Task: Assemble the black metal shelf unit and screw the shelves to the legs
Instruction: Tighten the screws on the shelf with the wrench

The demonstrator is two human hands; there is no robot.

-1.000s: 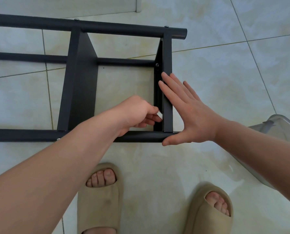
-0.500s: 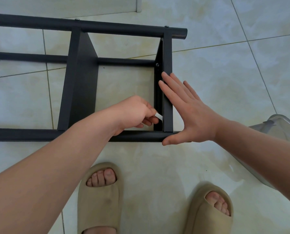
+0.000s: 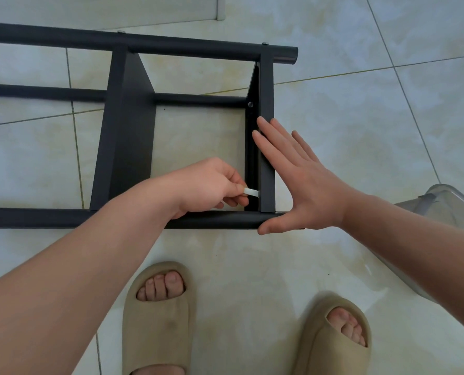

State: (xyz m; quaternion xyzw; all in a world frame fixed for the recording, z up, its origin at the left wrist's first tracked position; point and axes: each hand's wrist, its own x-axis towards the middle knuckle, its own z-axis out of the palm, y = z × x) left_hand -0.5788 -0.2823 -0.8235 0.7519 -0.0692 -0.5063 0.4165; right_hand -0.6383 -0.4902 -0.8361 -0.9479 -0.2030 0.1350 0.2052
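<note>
**Shelf frame on its side, one corner being fastened**

Head view: The black metal shelf unit [image 3: 125,147] lies on its side on the tiled floor [image 3: 360,117], just ahead of the person's sandals [image 3: 158,334]. Its near leg [image 3: 63,217] and far leg [image 3: 171,48] run left to right, with the shelves standing on edge between them.

The left hand [image 3: 209,185] pinches a small white tool [image 3: 251,192] between thumb and curled fingers, its tip aimed at the inner corner where the end shelf [image 3: 267,131] meets the near leg. The right hand [image 3: 304,185] is flat, its straight fingers [image 3: 274,142] pressed against the outer face of that shelf and the thumb lying along the end of the near leg.

The frame looks stiff and moderately heavy, with smooth painted tubes that could slip. It is probably best steadied by the legs close to a joint, or by bracing a shelf edge as here.

The left end of the unit is cut off by the frame edge. The screw being worked is hidden behind the left hand and the shelf's lip, and what kind of tool it is cannot be made out. One screw [image 3: 250,104] shows higher up the end shelf. A clear plastic container [image 3: 447,207] is partly hidden behind the right forearm.
</note>
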